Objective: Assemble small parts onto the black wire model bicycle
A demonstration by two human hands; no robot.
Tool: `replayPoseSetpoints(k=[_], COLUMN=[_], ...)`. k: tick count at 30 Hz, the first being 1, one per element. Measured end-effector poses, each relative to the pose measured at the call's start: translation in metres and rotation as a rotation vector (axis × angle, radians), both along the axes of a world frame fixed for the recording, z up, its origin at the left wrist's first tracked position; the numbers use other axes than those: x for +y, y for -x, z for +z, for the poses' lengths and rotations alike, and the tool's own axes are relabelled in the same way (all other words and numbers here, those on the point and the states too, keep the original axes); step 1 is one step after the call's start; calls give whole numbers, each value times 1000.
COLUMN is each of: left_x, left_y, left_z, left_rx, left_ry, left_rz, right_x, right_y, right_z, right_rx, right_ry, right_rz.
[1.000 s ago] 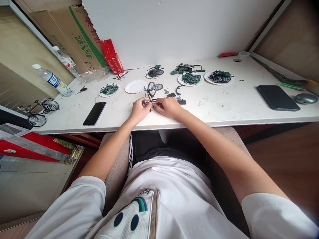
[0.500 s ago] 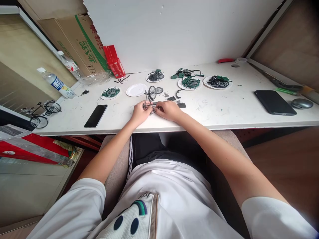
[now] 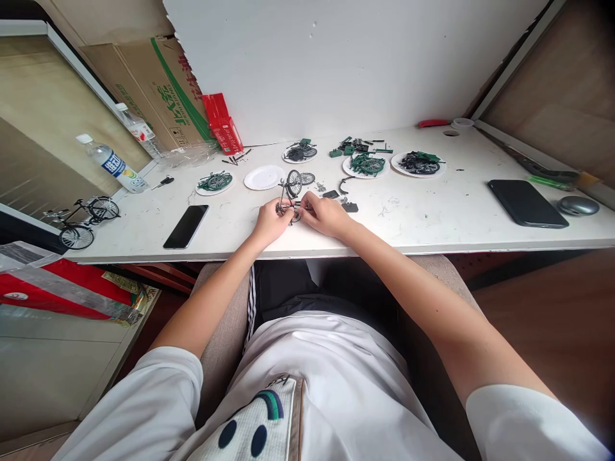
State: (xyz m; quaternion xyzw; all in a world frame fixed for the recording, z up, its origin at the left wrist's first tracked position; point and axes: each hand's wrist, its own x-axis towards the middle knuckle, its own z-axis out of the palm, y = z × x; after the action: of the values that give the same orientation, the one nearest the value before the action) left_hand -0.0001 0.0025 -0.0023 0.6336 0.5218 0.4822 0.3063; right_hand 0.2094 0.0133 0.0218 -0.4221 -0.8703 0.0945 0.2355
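A small black model bicycle [image 3: 293,184] is between my two hands near the front of the table, with one spoked wheel standing up at the far side. My left hand [image 3: 273,219] is closed around the frame from the left. From the right, the fingertips of my right hand [image 3: 327,215] pinch at the same bicycle, close to my left thumb. The fingers hide much of the frame, and any tiny part between them cannot be made out. Just behind lies a loose spoked wheel [image 3: 307,178]. Small dark plastic pieces [image 3: 350,207] lie beyond my right hand.
A white paper plate [image 3: 264,178] lies behind my left hand. Other plates hold green parts [image 3: 367,164] and black parts [image 3: 419,162]. An assembled bicycle [image 3: 84,221] stands at left, near a phone [image 3: 186,226]. A black device [image 3: 527,203] and mouse [image 3: 578,205] lie right.
The whole view has shifted slightly. Both hands stay together at the bicycle, with only a small movement of the fingers.
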Motion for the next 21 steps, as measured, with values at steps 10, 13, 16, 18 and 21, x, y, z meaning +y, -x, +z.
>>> replayPoseSetpoints(k=[10,13,16,18,21], left_x=[2,3,2,2,1], left_y=[1,2,2,2,2], left_z=[-3,-3,-3,-2,-1], left_rx=[6,10,20,33,46], left_ry=[1,4,0,-11,-18], left_rz=[7,7,10,11,11], right_x=[5,5,4,2,0], right_y=[-2,-1,0,1,1], right_z=[-5,-6,-4,-2,2], right_rx=[7,-9,-24,-41,-65], right_ry=[-1,-13,-12,-3,13], right_rz=[24,18,1,-7,-14])
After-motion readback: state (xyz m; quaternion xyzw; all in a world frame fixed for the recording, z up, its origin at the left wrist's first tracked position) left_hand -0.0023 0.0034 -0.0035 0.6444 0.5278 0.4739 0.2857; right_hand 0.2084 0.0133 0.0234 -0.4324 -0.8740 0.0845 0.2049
